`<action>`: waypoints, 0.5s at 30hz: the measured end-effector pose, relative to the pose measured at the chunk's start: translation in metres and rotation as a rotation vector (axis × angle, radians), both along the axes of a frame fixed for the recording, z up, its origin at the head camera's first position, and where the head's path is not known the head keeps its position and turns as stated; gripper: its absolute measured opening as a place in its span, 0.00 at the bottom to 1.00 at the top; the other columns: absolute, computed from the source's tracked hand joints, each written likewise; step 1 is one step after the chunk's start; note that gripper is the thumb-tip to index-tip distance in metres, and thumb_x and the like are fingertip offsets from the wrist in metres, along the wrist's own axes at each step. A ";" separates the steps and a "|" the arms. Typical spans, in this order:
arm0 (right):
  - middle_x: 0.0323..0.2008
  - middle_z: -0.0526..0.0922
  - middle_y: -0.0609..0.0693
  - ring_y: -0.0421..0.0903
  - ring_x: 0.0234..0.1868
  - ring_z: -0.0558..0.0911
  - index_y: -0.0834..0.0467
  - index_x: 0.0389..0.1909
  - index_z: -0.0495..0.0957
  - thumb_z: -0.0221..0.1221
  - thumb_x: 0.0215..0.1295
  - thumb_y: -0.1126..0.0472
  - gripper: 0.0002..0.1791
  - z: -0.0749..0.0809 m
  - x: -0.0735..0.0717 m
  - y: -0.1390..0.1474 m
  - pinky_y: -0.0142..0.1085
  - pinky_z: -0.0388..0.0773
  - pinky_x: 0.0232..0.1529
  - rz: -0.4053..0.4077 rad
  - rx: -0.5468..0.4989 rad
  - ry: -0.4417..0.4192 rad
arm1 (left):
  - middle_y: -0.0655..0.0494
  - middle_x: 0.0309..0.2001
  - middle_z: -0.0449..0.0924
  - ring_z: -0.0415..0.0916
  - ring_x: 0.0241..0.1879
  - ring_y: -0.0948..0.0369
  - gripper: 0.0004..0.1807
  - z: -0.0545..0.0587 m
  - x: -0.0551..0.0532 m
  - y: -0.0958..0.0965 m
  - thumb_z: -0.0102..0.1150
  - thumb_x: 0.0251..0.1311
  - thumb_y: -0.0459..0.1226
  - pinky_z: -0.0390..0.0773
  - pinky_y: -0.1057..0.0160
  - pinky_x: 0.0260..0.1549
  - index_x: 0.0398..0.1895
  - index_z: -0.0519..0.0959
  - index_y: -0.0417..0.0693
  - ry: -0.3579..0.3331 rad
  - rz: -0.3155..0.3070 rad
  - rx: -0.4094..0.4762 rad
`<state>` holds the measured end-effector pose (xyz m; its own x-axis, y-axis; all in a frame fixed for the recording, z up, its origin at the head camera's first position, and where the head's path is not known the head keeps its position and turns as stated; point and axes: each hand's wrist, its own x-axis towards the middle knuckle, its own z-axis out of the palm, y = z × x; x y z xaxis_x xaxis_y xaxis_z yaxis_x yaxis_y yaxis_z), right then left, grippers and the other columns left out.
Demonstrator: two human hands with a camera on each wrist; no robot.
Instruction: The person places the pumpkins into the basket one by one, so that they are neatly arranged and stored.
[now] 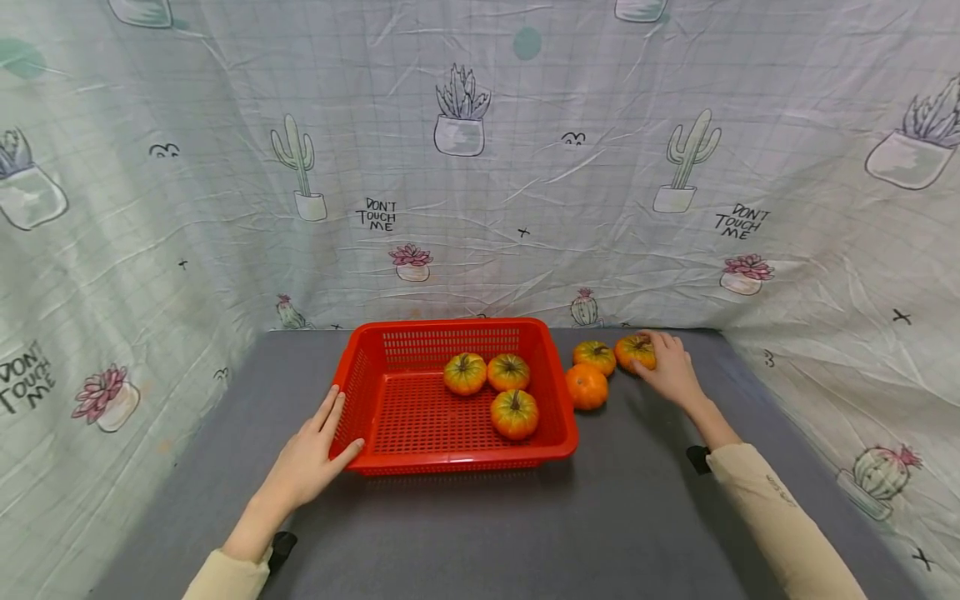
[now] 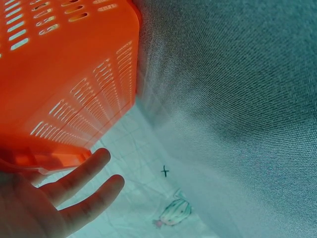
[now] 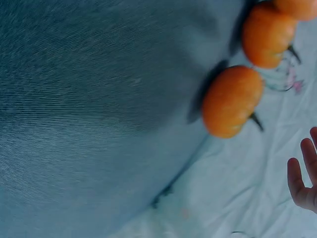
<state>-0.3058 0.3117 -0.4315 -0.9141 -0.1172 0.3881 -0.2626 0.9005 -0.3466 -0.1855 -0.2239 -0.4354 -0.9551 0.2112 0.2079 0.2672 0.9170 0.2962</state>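
A red plastic basket (image 1: 450, 457) with slotted walls sits on the grey table. Three small orange-and-green pumpkins lie inside its right half, one of them a pumpkin (image 1: 514, 414) nearest the front. My left hand (image 1: 303, 460) rests at the basket's left rim, fingers straight and spread along it. Over at the right, my right hand (image 1: 670, 367) is beside the outermost pumpkin (image 3: 233, 101); in the right wrist view its fingers are extended, with a gap between them and the pumpkin. Another pumpkin (image 1: 595, 356) stands left of that one, and a plain orange pumpkin (image 1: 587, 387) lies close to the basket's right wall.
A pale cloth (image 1: 525, 192) printed with cacti hangs behind the grey table (image 1: 480, 533) and along both sides. Dark bands (image 1: 281, 550) show at the wrists, by the cream sleeves.
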 end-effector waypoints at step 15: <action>0.58 0.58 0.72 0.69 0.57 0.56 0.70 0.64 0.49 0.48 0.63 0.47 0.39 -0.016 -0.026 0.028 0.64 0.53 0.48 -0.141 -0.127 -0.214 | 0.46 0.70 0.43 0.63 0.56 0.38 0.44 -0.001 -0.001 -0.001 0.43 0.57 0.59 0.68 0.40 0.46 0.68 0.48 0.41 -0.012 0.007 -0.005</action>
<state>-0.3320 0.3400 -0.4479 -0.9807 0.0542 0.1879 -0.0465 0.8686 -0.4933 -0.1868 -0.2248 -0.4368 -0.9591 0.2054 0.1949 0.2570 0.9205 0.2944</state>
